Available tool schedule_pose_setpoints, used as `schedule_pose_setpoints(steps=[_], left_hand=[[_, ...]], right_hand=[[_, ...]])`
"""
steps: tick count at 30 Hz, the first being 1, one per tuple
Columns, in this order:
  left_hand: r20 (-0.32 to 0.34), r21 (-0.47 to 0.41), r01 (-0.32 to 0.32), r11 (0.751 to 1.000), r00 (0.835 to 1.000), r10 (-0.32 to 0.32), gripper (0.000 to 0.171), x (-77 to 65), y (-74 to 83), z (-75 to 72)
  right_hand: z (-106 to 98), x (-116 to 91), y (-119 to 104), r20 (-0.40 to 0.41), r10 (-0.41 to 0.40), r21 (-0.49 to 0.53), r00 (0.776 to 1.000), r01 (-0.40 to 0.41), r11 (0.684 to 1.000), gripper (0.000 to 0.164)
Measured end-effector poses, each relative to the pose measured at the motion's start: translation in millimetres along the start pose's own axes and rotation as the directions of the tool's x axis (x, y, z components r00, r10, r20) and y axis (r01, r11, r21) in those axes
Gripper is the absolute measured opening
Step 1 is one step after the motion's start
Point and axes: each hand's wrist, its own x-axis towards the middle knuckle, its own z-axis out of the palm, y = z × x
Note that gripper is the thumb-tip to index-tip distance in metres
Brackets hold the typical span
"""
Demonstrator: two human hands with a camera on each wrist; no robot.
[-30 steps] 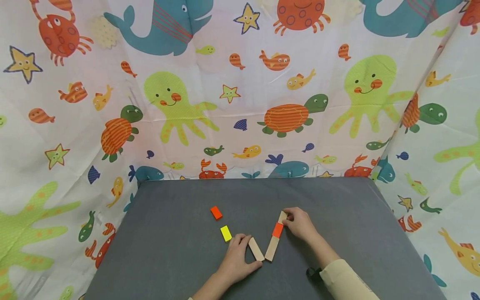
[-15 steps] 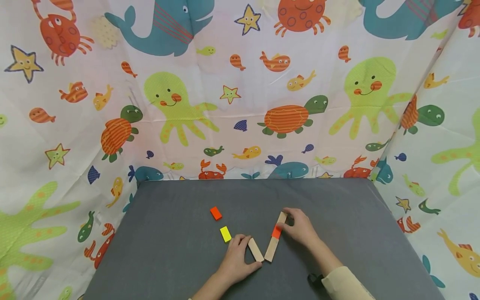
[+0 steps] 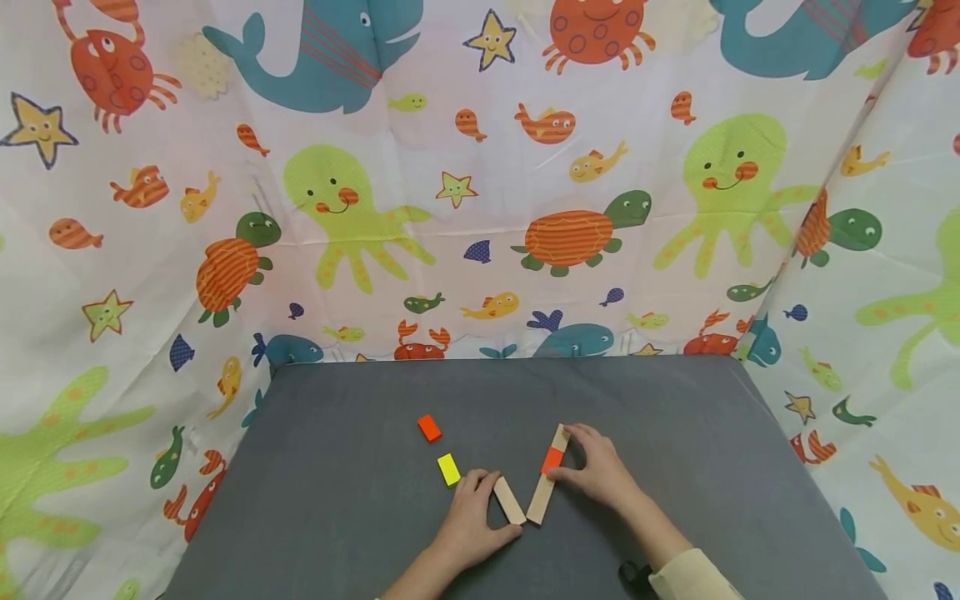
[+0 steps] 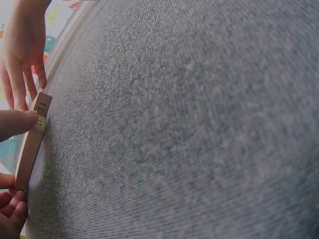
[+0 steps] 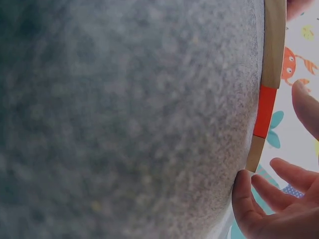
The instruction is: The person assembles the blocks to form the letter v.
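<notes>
My left hand (image 3: 468, 518) holds a long plain wooden block (image 3: 510, 502) lengthwise, thumb at the near end, fingers at the far end. Beside it a slanted row runs away from me: a long wooden block (image 3: 539, 501), an orange block (image 3: 552, 461) and a small wooden block (image 3: 560, 437). Together they form a V, near ends almost meeting. My right hand (image 3: 600, 471) is at the row's right, fingertips at the far end of the small block. In the right wrist view its thumb (image 5: 305, 107) stands apart from the orange block (image 5: 265, 112).
To the left, a loose orange block (image 3: 430, 428) and a yellow block (image 3: 448, 470) lie on the grey cloth-covered table (image 3: 337, 500). A printed sea-animal curtain (image 3: 480, 250) hangs behind and along the sides. A black strap (image 3: 636, 575) is near the right sleeve (image 3: 692, 575).
My right thumb has moved from the small wooden block down along the row, past the orange block, and the hand has come slightly nearer. The left hand and its block stay in place.
</notes>
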Motion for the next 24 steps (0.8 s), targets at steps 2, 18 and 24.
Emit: schedule_pose_setpoints(steps=[2,18,24], left_hand=[[0.001,0.002,0.002,1.000,1.000,-0.002,0.088,-0.2,0.7,-1.0],[-0.013,-0.016,0.002,1.000,1.000,-0.003,0.090,0.6,0.3,-9.7],[-0.115,-0.024,-0.101,0.995,0.989,0.097,0.077,1.4,-3.6,-16.3]], right_hand=[[0.8,-0.8,0.3,0.004,0.003,-0.003,1.000,-0.003,1.000,0.087],[2.3,-3.2,1.1,0.012,-0.009,-0.055,1.000,0.009,0.998,0.077],[2.0,-2.0,-0.8,0.017,-0.005,-0.056,1.000,0.006,0.998,0.072]])
